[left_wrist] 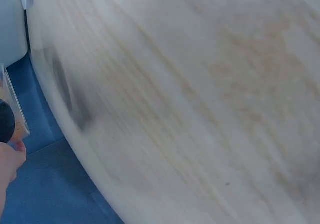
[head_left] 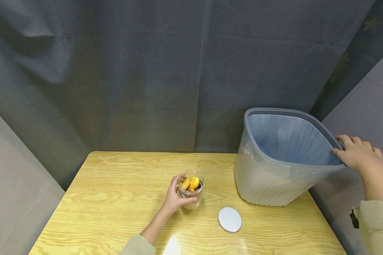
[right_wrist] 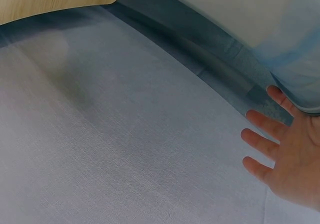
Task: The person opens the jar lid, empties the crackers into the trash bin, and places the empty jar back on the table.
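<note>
My left hand [head_left: 173, 199] curls its fingers and thumb round a small clear jar [head_left: 196, 200] on the table, seen in the head view. Inside the jar are yellow pieces [head_left: 194, 182], one of them ridged like corn, along with something dark. At the right, my right hand [head_left: 360, 154] is at the grey rim [head_left: 330, 138] of a large translucent bin [head_left: 265, 180]. In the right wrist view its fingers [right_wrist: 262, 144] are straight and spread, with the rim close by the thumb side. A flat white disc [head_left: 229, 219] lies to the right of the jar.
The wood-grain table [head_left: 115, 198] carries the bin at its back right corner. Behind it hangs a dark grey curtain [head_left: 140, 78]. Pale panels stand at the left [head_left: 16, 170] and right [head_left: 378, 95] sides. Inside, the bin's wall [head_left: 290, 138] looks bluish.
</note>
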Demonstrator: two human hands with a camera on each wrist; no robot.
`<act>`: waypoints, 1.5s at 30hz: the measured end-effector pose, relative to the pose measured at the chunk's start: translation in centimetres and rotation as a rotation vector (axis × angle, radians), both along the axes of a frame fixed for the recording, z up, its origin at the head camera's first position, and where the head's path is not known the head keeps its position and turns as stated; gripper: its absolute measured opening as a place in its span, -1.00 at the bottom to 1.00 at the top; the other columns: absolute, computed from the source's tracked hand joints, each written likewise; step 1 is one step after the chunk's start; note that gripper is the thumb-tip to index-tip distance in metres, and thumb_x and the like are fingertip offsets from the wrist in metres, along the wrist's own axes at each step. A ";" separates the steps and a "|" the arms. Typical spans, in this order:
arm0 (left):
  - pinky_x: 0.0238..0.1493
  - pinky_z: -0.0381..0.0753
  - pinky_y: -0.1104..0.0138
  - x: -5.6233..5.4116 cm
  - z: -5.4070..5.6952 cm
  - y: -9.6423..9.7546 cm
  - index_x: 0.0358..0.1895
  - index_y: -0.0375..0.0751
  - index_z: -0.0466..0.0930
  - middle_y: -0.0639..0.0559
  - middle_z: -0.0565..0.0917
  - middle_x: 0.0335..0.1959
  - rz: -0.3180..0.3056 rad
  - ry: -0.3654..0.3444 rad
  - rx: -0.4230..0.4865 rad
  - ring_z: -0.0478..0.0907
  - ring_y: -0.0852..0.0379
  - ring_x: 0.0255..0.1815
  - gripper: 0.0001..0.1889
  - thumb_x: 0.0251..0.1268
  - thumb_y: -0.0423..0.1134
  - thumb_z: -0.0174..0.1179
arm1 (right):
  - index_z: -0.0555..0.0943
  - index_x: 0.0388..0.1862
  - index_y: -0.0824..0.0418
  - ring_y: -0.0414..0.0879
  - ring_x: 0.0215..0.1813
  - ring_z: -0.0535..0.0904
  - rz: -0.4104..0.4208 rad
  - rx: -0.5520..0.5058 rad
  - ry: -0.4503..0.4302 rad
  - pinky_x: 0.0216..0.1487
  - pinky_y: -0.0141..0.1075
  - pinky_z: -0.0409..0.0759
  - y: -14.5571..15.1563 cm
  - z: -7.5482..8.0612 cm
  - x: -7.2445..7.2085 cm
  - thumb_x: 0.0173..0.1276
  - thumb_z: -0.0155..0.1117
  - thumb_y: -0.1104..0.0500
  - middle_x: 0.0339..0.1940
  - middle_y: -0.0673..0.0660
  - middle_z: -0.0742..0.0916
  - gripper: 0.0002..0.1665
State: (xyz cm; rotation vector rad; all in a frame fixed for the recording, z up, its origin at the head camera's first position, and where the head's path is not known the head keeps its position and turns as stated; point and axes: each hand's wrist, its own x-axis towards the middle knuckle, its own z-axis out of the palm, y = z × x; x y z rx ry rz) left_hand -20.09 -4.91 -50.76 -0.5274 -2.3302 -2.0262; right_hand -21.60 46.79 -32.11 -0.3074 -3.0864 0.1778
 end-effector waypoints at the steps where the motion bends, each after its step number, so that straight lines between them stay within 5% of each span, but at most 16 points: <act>1: 0.26 0.13 -0.17 0.0 0.2 0.0 0.32 -0.24 0.16 -0.27 0.28 0.24 -0.005 0.004 0.001 0.05 -0.26 0.34 -0.08 -0.23 -0.37 0.47 | -0.09 0.35 0.40 0.57 0.14 -0.09 0.000 -0.001 0.000 0.09 0.39 -0.10 0.0 0.0 0.0 0.43 -0.23 -0.15 0.21 0.62 0.06 -0.20; 25: 0.23 0.21 -0.05 -1.4 4.6 1.7 0.28 -0.28 0.20 -0.24 0.39 0.13 -0.038 0.095 -0.049 0.27 -0.18 0.22 -0.10 -0.27 -0.39 0.48 | -0.08 0.34 0.40 0.57 0.14 -0.07 -0.001 -0.002 -0.002 0.07 0.39 -0.08 0.1 0.1 -0.1 0.42 -0.23 -0.16 0.19 0.62 0.07 -0.20; 45: 0.16 0.26 -0.04 -2.8 8.0 3.4 0.27 -0.30 0.20 -0.30 0.33 0.15 -0.046 0.181 -0.005 0.24 -0.24 0.20 -0.13 -0.26 -0.44 0.45 | -0.08 0.35 0.41 0.56 0.14 -0.08 -0.007 -0.011 0.000 0.10 0.40 -0.11 -0.2 0.1 0.1 0.42 -0.21 -0.12 0.21 0.62 0.07 -0.21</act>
